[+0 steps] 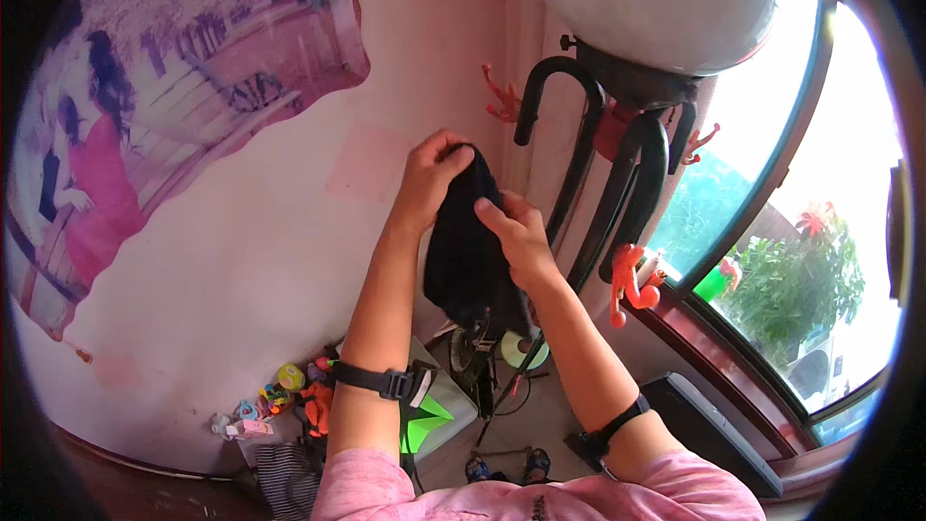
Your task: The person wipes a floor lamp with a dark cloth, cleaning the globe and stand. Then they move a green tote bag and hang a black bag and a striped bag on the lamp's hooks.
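A black piece of cloth (463, 256) hangs in front of me, held up between both hands; its folds hide whether it is a garment. My left hand (431, 178) pinches its upper edge, thumb on top. Lower and to the right, my right hand (516, 236) grips the side, with the thumb pressed on the near face and the fingers behind. Just to the right of the cloth stands a black tubular rack (576, 150) with curved arms. One orange hook (632, 285) sits at the rack's lower right.
A large white rounded object (666, 0) tops the rack. To the right is a window (738, 135) with a plant (801, 270) beyond it. A dark flat panel (709, 429) leans below. Small colourful toys (289, 376) lie at the lower left, below a picture hanging (193, 87).
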`<state>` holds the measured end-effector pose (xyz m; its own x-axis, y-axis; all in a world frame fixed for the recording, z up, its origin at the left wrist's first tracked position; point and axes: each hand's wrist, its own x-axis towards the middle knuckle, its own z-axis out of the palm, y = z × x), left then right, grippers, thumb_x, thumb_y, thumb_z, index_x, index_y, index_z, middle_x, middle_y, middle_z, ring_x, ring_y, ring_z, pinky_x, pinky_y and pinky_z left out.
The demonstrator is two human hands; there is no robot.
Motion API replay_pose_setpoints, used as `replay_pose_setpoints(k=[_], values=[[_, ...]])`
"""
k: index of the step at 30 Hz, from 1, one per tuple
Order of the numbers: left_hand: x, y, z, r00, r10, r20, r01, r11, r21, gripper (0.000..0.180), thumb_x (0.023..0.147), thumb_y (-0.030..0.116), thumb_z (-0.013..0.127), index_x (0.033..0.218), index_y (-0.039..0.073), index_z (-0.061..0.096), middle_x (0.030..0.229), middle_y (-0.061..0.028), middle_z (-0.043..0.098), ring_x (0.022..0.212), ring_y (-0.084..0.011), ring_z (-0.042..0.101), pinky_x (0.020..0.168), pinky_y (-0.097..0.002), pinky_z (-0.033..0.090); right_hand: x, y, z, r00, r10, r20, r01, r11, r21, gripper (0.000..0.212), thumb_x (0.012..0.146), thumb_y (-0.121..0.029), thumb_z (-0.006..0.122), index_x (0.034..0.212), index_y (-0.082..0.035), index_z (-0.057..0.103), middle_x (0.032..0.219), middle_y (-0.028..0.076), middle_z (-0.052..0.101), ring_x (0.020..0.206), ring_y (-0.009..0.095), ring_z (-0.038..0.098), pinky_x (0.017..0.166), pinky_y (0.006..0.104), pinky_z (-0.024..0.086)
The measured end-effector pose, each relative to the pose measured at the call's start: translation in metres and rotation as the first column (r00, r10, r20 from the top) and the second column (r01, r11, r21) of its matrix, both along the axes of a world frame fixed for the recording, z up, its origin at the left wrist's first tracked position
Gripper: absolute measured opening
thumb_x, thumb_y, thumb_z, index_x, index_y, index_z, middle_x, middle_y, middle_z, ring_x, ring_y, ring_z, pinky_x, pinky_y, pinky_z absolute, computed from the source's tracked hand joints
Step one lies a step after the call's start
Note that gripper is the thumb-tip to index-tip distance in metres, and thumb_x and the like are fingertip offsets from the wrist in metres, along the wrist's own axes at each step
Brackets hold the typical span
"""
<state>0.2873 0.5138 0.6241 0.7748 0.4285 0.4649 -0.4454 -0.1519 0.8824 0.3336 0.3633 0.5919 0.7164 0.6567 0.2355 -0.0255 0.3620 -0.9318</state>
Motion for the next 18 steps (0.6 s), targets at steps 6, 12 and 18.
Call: replay_pose_setpoints(k=[6, 12, 18], values=[[0.053, 0.024, 0.056, 0.964, 0.262, 0.039, -0.261, 0.914, 0.311, 0.013, 0.082, 0.012, 0.059, 0.085, 0.0, 0.062, 0.076, -0.003, 0.059, 0.072, -0.0117, 0.054, 0.069, -0.0266, 0.045, 0.018, 0.043, 0.038, 0.821, 0.195, -0.537, -0.013, 0.946, 0.323, 0.029, 0.09, -0.022, 0.056, 0.108, 0.0, 0.058, 0.098, 0.008, 0.062, 0.087, 0.02, 0.058, 0.078, 0.0329, 0.047], [0.097, 0.036, 0.061, 0.962, 0.136, -0.238, -0.088, 0.975, 0.202, 0.007, 0.077, 0.0, 0.058, 0.08, -0.001, 0.064, 0.077, -0.0057, 0.062, 0.07, -0.0127, 0.057, 0.066, -0.0266, 0.047, 0.041, 0.064, 0.03, 0.678, 0.279, -0.68, -0.017, 0.931, 0.366, 0.032, 0.09, -0.024, 0.053, 0.113, -0.002, 0.056, 0.109, 0.011, 0.061, 0.094, 0.028, 0.058, 0.087, 0.0406, 0.045], [0.103, 0.045, 0.058, 0.984, -0.156, -0.085, 0.159, 0.987, 0.029, 0.012, 0.076, -0.002, 0.053, 0.084, -0.001, 0.061, 0.081, -0.009, 0.063, 0.075, -0.0196, 0.062, 0.073, -0.0296, 0.05, 0.033, 0.047, 0.031, 0.646, 0.317, -0.694, 0.048, 0.891, 0.452, 0.033, 0.09, -0.027, 0.054, 0.113, -0.004, 0.056, 0.107, 0.011, 0.061, 0.095, 0.029, 0.058, 0.086, 0.0426, 0.046]])
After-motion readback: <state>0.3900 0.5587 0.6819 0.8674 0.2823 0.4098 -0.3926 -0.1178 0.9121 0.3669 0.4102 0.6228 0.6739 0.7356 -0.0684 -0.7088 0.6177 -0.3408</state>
